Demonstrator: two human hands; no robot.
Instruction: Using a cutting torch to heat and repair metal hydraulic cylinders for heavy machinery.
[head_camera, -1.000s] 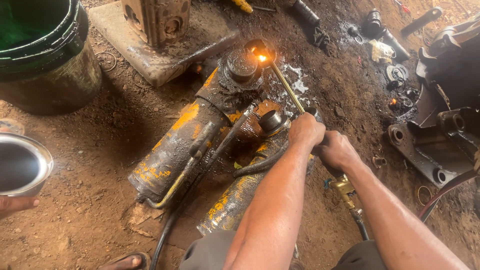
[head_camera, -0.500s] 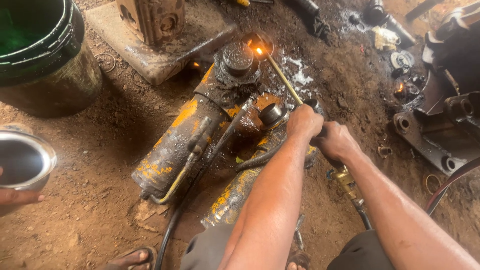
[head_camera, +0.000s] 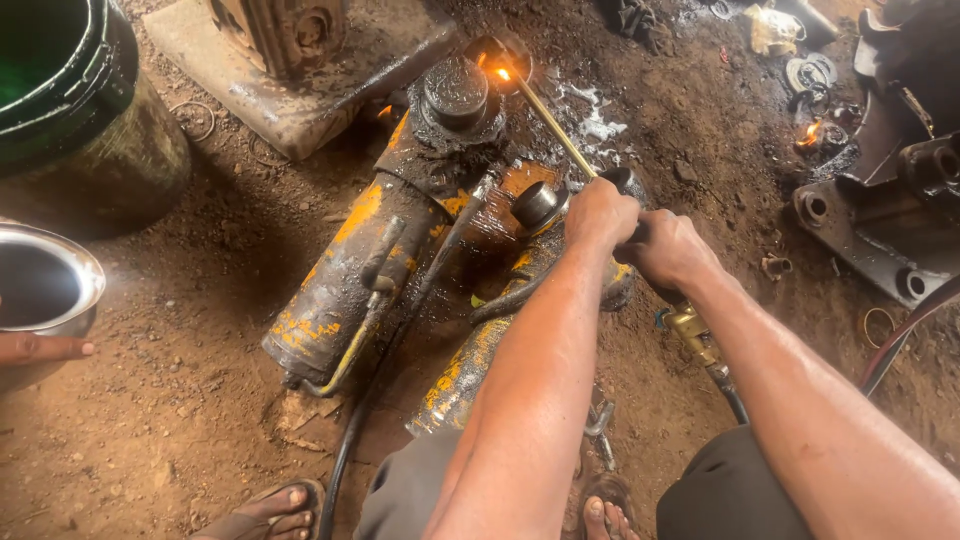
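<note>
Two oily yellow hydraulic cylinders (head_camera: 350, 270) are lying side by side on the dirt, and both forearms are stretching out over them. Left hand (head_camera: 600, 215) and right hand (head_camera: 668, 250) are both clamping tight around a brass cutting torch (head_camera: 560, 135), its flame burning against the round cylinder cap (head_camera: 455, 90). At the far left a dark green drum (head_camera: 70, 120) is standing, contents hidden, while another person's fingers (head_camera: 45, 348) are holding a steel bowl (head_camera: 40, 285)
</note>
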